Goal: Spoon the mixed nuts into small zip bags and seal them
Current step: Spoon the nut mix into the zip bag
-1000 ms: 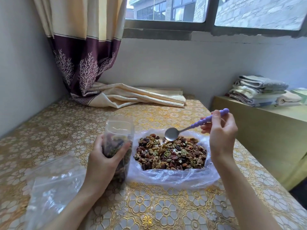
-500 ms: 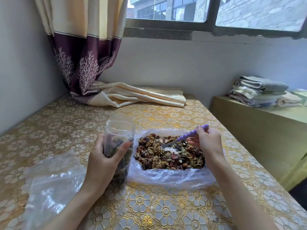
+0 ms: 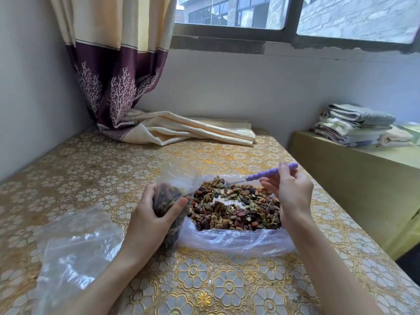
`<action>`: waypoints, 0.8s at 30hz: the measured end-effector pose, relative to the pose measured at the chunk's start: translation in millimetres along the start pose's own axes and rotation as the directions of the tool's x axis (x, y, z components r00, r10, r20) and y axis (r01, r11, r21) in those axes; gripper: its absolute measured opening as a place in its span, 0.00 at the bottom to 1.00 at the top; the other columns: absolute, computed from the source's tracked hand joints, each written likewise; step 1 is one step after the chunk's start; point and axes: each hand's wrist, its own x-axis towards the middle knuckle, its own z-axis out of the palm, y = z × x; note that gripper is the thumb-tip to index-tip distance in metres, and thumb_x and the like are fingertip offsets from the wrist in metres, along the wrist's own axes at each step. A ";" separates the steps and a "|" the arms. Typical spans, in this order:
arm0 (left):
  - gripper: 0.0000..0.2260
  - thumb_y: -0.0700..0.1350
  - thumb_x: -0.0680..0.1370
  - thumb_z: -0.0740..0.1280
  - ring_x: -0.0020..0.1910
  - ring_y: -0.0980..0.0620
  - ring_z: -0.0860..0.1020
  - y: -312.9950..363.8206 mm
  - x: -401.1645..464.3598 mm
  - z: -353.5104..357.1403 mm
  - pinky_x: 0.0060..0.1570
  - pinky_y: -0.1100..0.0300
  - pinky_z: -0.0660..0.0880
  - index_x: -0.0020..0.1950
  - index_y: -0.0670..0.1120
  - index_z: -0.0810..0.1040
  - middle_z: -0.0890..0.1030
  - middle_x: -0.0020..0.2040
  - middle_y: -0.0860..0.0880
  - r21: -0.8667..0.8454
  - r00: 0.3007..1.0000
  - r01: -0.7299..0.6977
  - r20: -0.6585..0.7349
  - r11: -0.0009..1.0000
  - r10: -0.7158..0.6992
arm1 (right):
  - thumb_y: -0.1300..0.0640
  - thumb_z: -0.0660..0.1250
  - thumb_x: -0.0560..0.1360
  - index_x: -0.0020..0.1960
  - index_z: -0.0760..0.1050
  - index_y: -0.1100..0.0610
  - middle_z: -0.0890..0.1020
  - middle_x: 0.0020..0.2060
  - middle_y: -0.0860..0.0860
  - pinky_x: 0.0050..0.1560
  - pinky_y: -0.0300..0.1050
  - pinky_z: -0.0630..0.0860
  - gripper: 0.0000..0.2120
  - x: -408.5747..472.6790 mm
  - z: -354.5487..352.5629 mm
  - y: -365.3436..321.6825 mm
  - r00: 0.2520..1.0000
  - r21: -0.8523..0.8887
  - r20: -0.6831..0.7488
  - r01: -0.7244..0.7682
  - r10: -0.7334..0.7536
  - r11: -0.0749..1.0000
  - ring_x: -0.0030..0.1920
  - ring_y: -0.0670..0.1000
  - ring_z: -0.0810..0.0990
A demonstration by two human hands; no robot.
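**Spoon at the nut pile, small bag held upright**

Your left hand [image 3: 150,220] is wrapped around a small zip bag [image 3: 176,196], thumb on the near side and fingers curled behind, holding it upright on the table with its mouth open toward the top. The bag is partly filled with dark nuts and dried fruit. It stands just beside the left edge of the big clear plastic bag [image 3: 236,243] that lies open on the gold floral tablecloth [image 3: 204,287].

Your right hand [image 3: 293,194] pinches the purple beaded handle of the spoon [image 3: 270,173], fingers curled round it. The spoon slants down and to the left, its metal end down among the mixed nuts [image 3: 234,208] at the far left of the pile, close to the mouth of the small bag. The bowl is too small and blurred to show whether it is loaded.

A stack of empty clear zip bags [image 3: 75,253] lies flat on the table to your left. Behind, a curtain [image 3: 118,71] hangs in the corner with its hem spread on the tabletop, and folded towels [image 3: 356,123] sit on the side cabinet to your right.
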 end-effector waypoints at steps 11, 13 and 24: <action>0.19 0.61 0.61 0.70 0.39 0.68 0.78 -1.1 0.7 0.2 0.35 0.75 0.71 0.46 0.55 0.73 0.81 0.40 0.58 0.021 0.998 -0.002 0.067 1.000 0.000 | 0.57 0.60 0.79 0.46 0.73 0.63 0.84 0.34 0.55 0.36 0.39 0.79 0.09 -36.9 24.9 -30.5 0.958 0.241 0.191 0.166 -0.214 0.956 0.32 0.51 0.82; 0.19 0.61 0.60 0.70 0.41 0.68 0.78 -1.2 0.6 0.4 0.36 0.76 0.71 0.47 0.56 0.73 0.81 0.42 0.58 0.006 0.998 0.013 0.067 1.000 -0.014 | 0.57 0.60 0.79 0.46 0.72 0.62 0.84 0.35 0.55 0.37 0.41 0.79 0.08 -45.0 29.3 -31.4 0.928 0.209 0.255 0.222 -0.273 0.952 0.33 0.53 0.83; 0.22 0.62 0.58 0.71 0.40 0.67 0.79 -0.9 0.4 0.6 0.35 0.75 0.72 0.49 0.56 0.73 0.82 0.41 0.62 -0.076 0.998 0.054 0.038 0.996 -0.051 | 0.62 0.58 0.78 0.47 0.71 0.62 0.83 0.42 0.57 0.39 0.45 0.78 0.05 -59.8 31.7 -36.5 0.766 0.251 0.388 0.447 -0.512 0.859 0.37 0.56 0.82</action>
